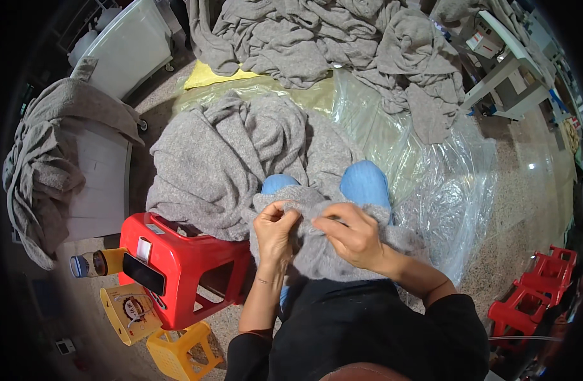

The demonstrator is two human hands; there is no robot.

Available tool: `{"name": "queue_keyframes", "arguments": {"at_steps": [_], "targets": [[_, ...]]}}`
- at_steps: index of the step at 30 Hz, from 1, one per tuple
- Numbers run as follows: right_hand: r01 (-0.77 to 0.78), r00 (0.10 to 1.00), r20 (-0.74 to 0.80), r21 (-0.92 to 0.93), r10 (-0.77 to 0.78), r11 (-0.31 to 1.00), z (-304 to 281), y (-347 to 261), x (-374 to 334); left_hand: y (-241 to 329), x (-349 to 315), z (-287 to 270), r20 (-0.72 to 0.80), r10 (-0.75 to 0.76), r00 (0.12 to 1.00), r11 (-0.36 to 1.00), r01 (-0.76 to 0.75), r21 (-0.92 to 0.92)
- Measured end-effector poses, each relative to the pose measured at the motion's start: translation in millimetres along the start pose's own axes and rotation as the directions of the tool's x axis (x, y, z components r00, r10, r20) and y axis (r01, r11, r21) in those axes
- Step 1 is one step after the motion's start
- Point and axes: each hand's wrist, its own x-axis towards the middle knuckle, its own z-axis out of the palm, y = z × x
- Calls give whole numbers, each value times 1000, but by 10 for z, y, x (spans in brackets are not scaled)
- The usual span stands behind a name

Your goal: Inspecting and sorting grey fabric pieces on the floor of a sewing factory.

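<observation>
A grey knitted piece [329, 261] lies across my lap, over my blue-clad knees. My left hand [275, 235] is closed in a pinch on a raised fold of this knit. Just to its right, my right hand [355, 238] is closed too, thumb and forefinger together close above the fabric. Whatever sits between those fingertips is too small to make out. A large heap of the same grey knit [221, 159] spreads in front of my left knee and onto the red stool [177, 260] beside me.
On the red stool lies a dark phone [144, 274]; a bottle [82, 265] and a yellow paper bag [131, 312] are beside it. A yellow stool [185, 352] stands below. More grey knits [323, 38] cover plastic sheeting [431, 190] ahead. Red stools [526, 298] stand right, a white bin [123, 47] far left.
</observation>
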Motion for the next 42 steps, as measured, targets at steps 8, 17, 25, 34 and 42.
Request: {"name": "queue_keyframes", "arguments": {"at_steps": [8, 17, 25, 34, 42], "targets": [[169, 985, -42, -27, -170, 985, -51, -79, -23, 134, -238, -45, 345, -73, 936, 978, 135, -157], [142, 989, -29, -45, -143, 989, 46, 41, 29, 126, -296, -98, 217, 23, 976, 999, -29, 24], [-321, 910, 355, 269, 216, 908, -113, 56, 114, 10, -287, -191, 297, 84, 951, 977, -137, 162], [-445, 730, 656, 240, 193, 863, -267, 307, 319, 22, -345, -147, 360, 79, 929, 969, -156, 189], [-342, 845, 493, 199, 208, 918, -173, 202, 218, 22, -342, -132, 322, 150, 935, 959, -217, 183]]}}
